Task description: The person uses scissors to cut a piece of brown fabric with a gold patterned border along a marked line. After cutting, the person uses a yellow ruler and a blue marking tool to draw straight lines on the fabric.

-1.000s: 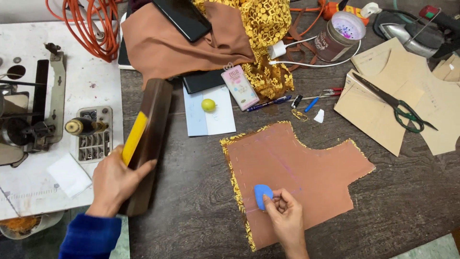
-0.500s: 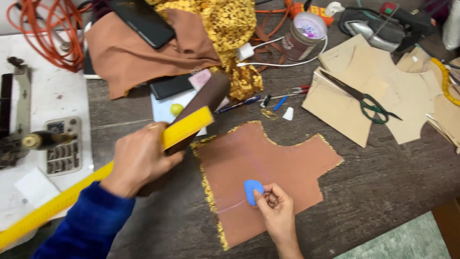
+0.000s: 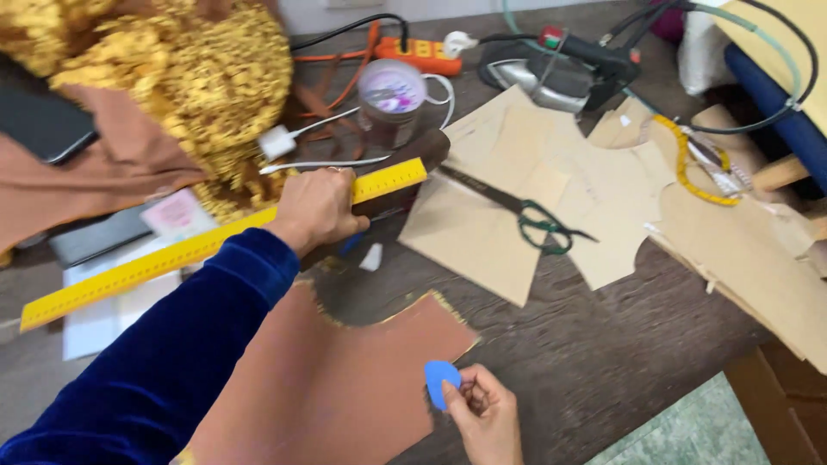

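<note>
My left hand (image 3: pixel 317 209), in a blue velvet sleeve, grips a long yellow ruler (image 3: pixel 172 255) together with a dark brown curved wooden ruler (image 3: pixel 413 155), held above the table across the middle. My right hand (image 3: pixel 484 412) pinches a blue piece of tailor's chalk (image 3: pixel 439 381) at the right edge of a brown fabric piece (image 3: pixel 345 387) with a gold-trimmed border, which lies flat on the dark wooden table (image 3: pixel 586 362).
Tan paper pattern pieces (image 3: pixel 603 198) lie to the right with green-handled scissors (image 3: pixel 538 222) on them. Gold sequin fabric (image 3: pixel 207 77), brown cloth, a phone (image 3: pixel 43 125), a clear round tub (image 3: pixel 392 93), an iron (image 3: pixel 551 65), a power strip and cables crowd the back.
My left hand has lifted the yellow and wooden rulers and swung them right, over the table's middle. The view has shifted right. My right hand keeps the chalk at the fabric's edge.
</note>
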